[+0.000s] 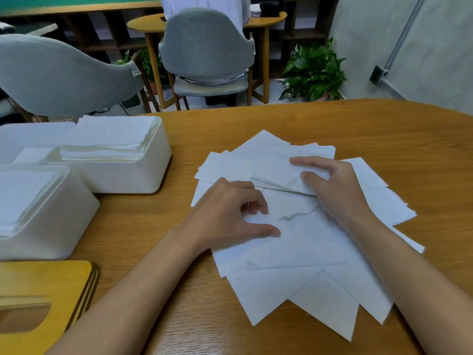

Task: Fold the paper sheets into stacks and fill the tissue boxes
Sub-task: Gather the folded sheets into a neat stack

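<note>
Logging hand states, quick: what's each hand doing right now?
Left hand: fingers curled over the loose sheets; a grip cannot be told.
Right hand: pinches the folded stack.

Beyond the far edge of the wooden table [256, 119]: a grey chair [64, 75] off the far left corner, a second grey chair [204, 47] further back, a person in white [204, 6] seated there at a round side table [143, 24]. Right of it, a leafy potted plant [313, 70] on the floor by a pale wall [363, 34] with a metal conduit [404, 34]. Dark open shelving [89, 34] behind.
</note>
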{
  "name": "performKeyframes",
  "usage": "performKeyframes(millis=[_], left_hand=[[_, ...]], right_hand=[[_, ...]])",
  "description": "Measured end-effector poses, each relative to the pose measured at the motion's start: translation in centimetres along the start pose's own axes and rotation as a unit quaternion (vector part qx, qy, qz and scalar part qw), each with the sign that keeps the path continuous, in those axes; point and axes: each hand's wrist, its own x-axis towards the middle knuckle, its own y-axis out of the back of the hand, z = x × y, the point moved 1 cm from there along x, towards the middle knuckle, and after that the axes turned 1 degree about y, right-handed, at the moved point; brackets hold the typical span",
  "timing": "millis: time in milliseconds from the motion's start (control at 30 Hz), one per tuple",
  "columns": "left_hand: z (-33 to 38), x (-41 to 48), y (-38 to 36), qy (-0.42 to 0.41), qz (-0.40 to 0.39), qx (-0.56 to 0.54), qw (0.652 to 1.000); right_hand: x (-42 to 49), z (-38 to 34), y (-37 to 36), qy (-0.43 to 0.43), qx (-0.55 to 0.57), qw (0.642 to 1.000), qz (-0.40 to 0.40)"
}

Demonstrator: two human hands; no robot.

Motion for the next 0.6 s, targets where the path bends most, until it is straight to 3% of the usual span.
performKeyframes(millis=[333,467,600], left_hand=[[0.9,0.2,0.2,0.055,-0.068,-0.128,0.988],[0.7,0.0,0.8,0.050,-0.037,-0.202,0.977],[0.2,0.1,2.0,0.059,0.000,-0.315,0.947]], right_hand=[[0.2,0.2,-0.1,0.031,-0.017,0.999,0.000],[0.3,0.3,0.0,0.033,-0.027,0.999,-0.004],[-0.2,-0.7,-0.2,0.029,0.046,0.997,-0.047]])
